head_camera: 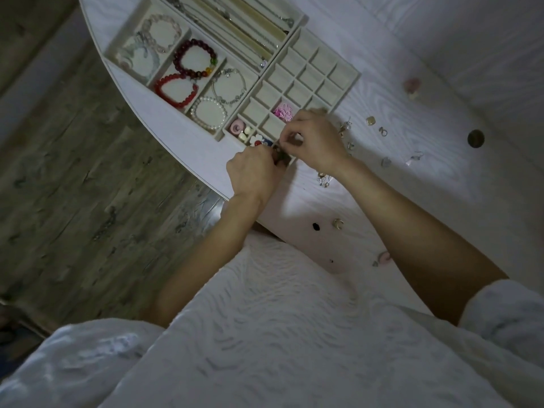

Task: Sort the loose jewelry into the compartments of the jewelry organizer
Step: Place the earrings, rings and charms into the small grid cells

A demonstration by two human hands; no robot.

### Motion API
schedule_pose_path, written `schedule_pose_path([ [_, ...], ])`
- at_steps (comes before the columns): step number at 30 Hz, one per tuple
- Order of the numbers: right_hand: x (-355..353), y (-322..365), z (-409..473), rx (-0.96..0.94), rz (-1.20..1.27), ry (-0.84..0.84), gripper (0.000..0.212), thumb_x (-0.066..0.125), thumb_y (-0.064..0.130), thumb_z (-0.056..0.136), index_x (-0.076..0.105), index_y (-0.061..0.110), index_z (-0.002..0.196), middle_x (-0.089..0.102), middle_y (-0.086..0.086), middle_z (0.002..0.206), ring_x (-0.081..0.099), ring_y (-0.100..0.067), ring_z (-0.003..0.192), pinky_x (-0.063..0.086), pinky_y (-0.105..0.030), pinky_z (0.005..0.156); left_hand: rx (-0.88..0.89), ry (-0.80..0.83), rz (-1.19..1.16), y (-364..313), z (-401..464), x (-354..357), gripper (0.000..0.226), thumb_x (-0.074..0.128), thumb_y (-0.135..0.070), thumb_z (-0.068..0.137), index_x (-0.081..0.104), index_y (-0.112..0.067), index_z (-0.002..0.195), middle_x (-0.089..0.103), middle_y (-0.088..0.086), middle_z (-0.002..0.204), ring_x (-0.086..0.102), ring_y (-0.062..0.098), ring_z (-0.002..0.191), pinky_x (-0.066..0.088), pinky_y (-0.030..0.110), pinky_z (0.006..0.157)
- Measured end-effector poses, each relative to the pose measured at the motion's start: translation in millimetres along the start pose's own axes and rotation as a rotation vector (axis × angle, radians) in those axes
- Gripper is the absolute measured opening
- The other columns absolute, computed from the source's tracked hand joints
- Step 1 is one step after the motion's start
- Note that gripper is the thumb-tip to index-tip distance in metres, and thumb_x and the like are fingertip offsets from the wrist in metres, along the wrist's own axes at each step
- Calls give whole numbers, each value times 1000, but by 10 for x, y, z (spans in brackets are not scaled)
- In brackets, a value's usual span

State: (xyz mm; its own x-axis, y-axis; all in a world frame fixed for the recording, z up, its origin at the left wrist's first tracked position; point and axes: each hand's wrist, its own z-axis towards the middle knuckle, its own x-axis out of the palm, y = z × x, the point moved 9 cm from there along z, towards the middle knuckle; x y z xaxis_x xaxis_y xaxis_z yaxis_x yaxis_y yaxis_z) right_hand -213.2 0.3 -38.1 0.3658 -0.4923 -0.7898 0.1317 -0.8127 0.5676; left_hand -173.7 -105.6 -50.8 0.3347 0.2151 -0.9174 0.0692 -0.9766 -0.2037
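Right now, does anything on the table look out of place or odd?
Nothing looks damaged or spilled. Loose pieces still lie scattered on the table right of the small-grid tray, and a pink piece sits by the near edge. Both hands, left hand and right hand, work a small dark piece over the tray's near corner.

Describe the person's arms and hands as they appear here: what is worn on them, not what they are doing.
Both forearms are bare from wrist to near the elbow. The right arm's white textured sleeve is pushed up and bunched near the elbow; the left arm's matching white sleeve ends about the elbow too. No rings, watch, bracelets or gloves show on the left hand or right hand, though the dim light hides fine detail.
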Motion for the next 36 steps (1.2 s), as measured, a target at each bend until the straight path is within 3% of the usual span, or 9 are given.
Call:
schedule_pose_path([
  [5, -31, 106, 60, -71, -184, 75, 11, 66, 22, 85, 71, 13, 90, 58, -5, 106, 44, -24, 108, 27, -22, 79, 195, -53, -48, -46, -108, -23, 29, 45, -35, 93, 70, -21, 90, 66, 5, 83, 61, 28, 75, 33, 29, 58],
  [8, -4, 148, 45, -112, -242, 99, 13, 67, 24, 85, 71, 15, 94, 57, -4, 108, 43, -23, 109, 27, -24, 83, 356, -178, -245, 16, -320, -50, 29, 45, -33, 92, 72, -22, 94, 69, -4, 83, 63, 19, 71, 43, 27, 51],
  [11, -15, 162, 25, -141, -256, 92, 11, 68, 24, 85, 72, 16, 90, 58, -4, 106, 43, -23, 106, 29, -26, 83, 333, -197, -344, 135, -450, 8, 36, 41, -35, 91, 67, -23, 112, 66, -5, 80, 60, 16, 66, 49, 29, 51],
  [17, 2, 320, -1, -317, -405, 105, 9, 65, 15, 85, 70, 8, 88, 57, -9, 106, 45, -28, 106, 38, -37, 85, 243, -34, -295, 50, -372, 109, 37, 48, -40, 94, 57, -22, 126, 66, -2, 77, 62, 20, 68, 43, 29, 60],
  [21, -15, 331, 20, -302, -391, 55, 16, 68, 18, 83, 70, 7, 95, 57, -9, 110, 46, -28, 108, 36, -34, 86, 232, -56, -303, 68, -306, 94, 37, 47, -42, 95, 61, -21, 122, 67, 1, 80, 63, 24, 72, 45, 31, 63],
  [25, -181, 223, -90, -289, -204, -111, 6, 71, 14, 81, 74, 12, 85, 61, -8, 102, 47, -26, 98, 37, -30, 79, 249, -107, -327, 78, -329, 62, 39, 47, -44, 93, 61, -21, 121, 67, -1, 78, 63, 21, 68, 48, 31, 60],
  [28, -106, 179, -228, -332, -214, -95, 10, 69, 17, 83, 76, 15, 90, 61, -9, 108, 39, -20, 102, 36, -27, 79, 278, -150, -348, 76, -360, 28, 43, 41, -47, 91, 63, -22, 117, 66, -3, 77, 61, 18, 63, 40, 25, 56],
  [31, -30, 157, -308, -344, -301, -83, 13, 65, 19, 85, 76, 19, 93, 60, -9, 113, 41, -23, 107, 36, -33, 85, 348, -220, -329, 49, -389, -10, 39, 42, -42, 90, 67, -21, 111, 64, -4, 76, 58, 15, 58, 38, 22, 49],
  [36, -24, 152, -354, -338, -359, -85, 19, 60, 26, 87, 76, 15, 85, 59, -8, 117, 39, -24, 109, 32, -35, 88, 416, -296, -213, 14, -388, -4, 23, 54, -30, 90, 70, -19, 103, 61, 3, 85, 57, 18, 69, 39, 24, 44],
])
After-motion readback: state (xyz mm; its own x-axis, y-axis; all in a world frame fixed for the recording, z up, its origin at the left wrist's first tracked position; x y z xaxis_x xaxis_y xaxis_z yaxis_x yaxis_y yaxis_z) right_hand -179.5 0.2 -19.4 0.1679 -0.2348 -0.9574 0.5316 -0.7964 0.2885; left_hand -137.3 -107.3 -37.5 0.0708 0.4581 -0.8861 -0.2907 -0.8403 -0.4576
